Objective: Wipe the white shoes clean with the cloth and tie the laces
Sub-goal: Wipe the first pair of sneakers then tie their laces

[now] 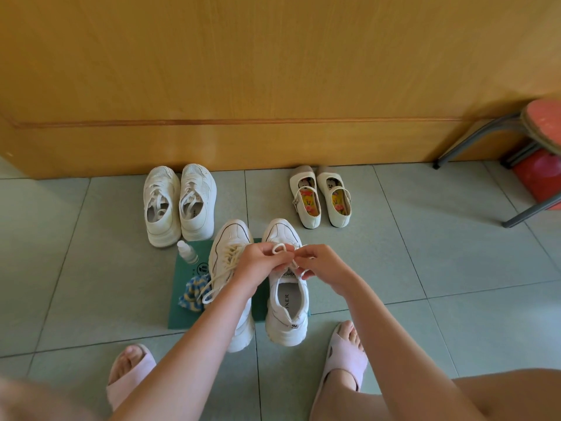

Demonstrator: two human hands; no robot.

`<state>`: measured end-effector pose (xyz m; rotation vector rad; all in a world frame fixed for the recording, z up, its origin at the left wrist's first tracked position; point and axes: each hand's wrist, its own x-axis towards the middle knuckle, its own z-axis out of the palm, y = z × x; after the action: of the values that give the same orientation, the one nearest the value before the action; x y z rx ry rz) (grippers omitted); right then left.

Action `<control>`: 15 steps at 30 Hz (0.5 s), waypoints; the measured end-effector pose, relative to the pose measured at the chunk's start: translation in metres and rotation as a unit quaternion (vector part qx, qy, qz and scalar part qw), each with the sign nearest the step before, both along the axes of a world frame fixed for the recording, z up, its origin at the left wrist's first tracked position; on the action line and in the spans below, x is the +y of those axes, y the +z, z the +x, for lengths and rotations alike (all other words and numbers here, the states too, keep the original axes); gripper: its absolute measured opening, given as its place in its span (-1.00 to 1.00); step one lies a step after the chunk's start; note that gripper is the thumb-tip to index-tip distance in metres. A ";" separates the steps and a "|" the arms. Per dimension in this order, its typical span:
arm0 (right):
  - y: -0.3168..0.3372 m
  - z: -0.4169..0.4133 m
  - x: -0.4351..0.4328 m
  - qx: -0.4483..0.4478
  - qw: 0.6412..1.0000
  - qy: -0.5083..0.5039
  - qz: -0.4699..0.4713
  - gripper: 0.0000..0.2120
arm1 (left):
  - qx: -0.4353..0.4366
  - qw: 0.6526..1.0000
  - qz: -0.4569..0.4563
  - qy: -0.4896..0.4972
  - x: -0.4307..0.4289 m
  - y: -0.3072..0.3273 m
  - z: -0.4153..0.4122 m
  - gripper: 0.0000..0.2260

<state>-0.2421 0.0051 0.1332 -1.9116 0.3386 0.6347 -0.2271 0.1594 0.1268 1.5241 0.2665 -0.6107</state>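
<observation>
On the green rectangular mat [182, 311], in the head view, one white chunky leather sneaker [287, 302] stands beside its mate [226, 238], toes pointing away so the laces face the person. The left hand [261, 265] pinches a loop of cream cord lace [279, 247] and the right hand [323, 267] pinches the other strand, probably forming a bow. The blue-and-yellow knitted cloth [192, 294] lies aside, touching the mate (wiping looks finished).

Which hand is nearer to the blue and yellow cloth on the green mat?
Left. The left hand pinches the lace to the right of the cloth; the right hand is farther right.
</observation>
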 end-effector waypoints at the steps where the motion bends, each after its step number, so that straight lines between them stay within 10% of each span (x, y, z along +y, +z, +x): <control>1: -0.001 -0.001 0.001 0.001 1.000 0.003 0.004 -0.84 | -0.024 0.999 0.021 -0.008 0.001 0.001 -0.001 -0.85; 15: -0.006 -0.003 0.002 -0.038 0.999 -0.015 0.011 -0.92 | -0.370 0.878 0.302 -0.040 -0.012 -0.009 -0.017 -0.84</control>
<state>-0.2450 0.0071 0.1275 -1.9016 0.3106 0.5431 -0.2438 0.1478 0.1179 2.2632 -0.2271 0.0524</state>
